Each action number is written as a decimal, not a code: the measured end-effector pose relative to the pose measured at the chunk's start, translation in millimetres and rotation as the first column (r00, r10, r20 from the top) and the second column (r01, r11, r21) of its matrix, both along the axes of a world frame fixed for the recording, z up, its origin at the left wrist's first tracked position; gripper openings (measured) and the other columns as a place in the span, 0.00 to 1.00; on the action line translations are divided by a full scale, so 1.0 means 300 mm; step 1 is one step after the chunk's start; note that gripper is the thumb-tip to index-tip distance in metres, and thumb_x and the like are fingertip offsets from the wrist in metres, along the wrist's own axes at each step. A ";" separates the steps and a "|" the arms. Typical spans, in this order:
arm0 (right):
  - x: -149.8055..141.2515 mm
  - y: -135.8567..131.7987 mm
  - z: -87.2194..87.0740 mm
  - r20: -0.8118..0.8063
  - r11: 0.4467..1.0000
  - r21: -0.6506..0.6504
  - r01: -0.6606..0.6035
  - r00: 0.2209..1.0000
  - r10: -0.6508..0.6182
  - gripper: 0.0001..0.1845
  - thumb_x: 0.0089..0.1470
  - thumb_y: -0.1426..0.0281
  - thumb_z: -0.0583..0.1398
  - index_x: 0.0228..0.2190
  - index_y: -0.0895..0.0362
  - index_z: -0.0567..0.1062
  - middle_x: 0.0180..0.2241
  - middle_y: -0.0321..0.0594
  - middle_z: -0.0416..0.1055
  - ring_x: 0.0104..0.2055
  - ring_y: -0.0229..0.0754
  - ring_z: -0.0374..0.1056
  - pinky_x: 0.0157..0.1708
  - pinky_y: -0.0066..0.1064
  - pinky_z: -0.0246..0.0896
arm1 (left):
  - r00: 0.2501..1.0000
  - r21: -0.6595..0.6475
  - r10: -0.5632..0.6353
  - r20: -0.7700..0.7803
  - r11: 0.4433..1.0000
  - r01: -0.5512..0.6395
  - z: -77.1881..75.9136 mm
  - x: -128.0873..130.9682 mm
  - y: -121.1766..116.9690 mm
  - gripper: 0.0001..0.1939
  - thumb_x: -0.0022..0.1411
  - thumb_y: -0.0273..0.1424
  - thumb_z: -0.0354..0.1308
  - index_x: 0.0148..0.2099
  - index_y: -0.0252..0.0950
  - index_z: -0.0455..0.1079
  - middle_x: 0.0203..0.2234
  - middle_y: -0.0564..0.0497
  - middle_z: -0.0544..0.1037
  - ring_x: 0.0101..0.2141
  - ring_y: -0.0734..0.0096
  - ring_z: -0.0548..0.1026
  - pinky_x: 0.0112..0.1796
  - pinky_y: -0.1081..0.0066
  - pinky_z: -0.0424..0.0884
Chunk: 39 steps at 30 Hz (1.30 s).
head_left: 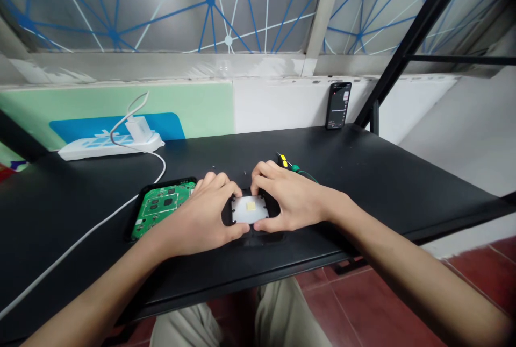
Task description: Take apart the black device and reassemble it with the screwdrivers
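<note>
Between my two hands is a small silver metal plate (pixel 242 214) with a pale yellow square pad at its middle and dark notches along its sides. My left hand (pixel 209 215) grips its left side, thumb at the near edge and fingers at the far edge. On the right side my right hand (pixel 284 196) grips it the same way. Black material shows under and around the plate, partly hidden by my fingers. Left of my left hand lies a green circuit board (pixel 163 204) in a black casing, its right part covered by that hand.
Beyond my right hand lies a yellow and black screwdriver (pixel 283 161) beside a green-tipped object (pixel 295 168). Tiny screws (pixel 244 172) dot the black table (pixel 226 148). A white power strip (pixel 105 145) with a charger and cable stands back left. A phone (pixel 338 106) leans against the wall.
</note>
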State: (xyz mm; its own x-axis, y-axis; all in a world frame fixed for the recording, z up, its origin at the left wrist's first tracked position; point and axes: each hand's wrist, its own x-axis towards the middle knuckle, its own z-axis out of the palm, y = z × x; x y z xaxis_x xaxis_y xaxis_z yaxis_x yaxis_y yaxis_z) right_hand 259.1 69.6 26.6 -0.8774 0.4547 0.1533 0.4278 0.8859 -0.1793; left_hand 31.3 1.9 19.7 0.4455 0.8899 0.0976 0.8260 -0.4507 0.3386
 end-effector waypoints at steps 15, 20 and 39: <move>0.071 0.149 -0.023 -0.157 0.718 0.041 0.695 0.714 -0.682 0.22 0.62 0.58 0.55 0.48 0.61 0.75 0.42 0.50 0.76 0.42 0.50 0.72 0.42 0.40 0.65 | 0.999 -0.003 0.014 0.052 1.000 -0.014 0.009 -0.002 -0.008 0.16 0.61 0.45 0.63 0.45 0.41 0.70 0.45 0.46 0.69 0.45 0.51 0.65 0.49 0.51 0.65; 0.051 0.159 -0.033 -0.095 0.601 0.086 0.794 0.607 -0.789 0.29 0.60 0.48 0.54 0.49 0.58 0.76 0.37 0.49 0.78 0.38 0.55 0.74 0.36 0.42 0.64 | 0.998 -0.001 -0.039 0.052 0.999 0.039 0.013 -0.006 -0.013 0.15 0.59 0.44 0.66 0.42 0.41 0.69 0.47 0.47 0.71 0.47 0.51 0.66 0.48 0.53 0.64; -0.020 0.129 -0.043 0.007 0.612 0.237 0.755 0.628 -0.778 0.20 0.61 0.60 0.54 0.44 0.59 0.77 0.38 0.54 0.80 0.39 0.56 0.76 0.30 0.38 0.58 | 0.999 0.001 -0.029 -0.014 1.000 0.029 0.029 -0.011 0.002 0.15 0.59 0.45 0.67 0.42 0.42 0.71 0.43 0.49 0.76 0.45 0.53 0.68 0.47 0.56 0.62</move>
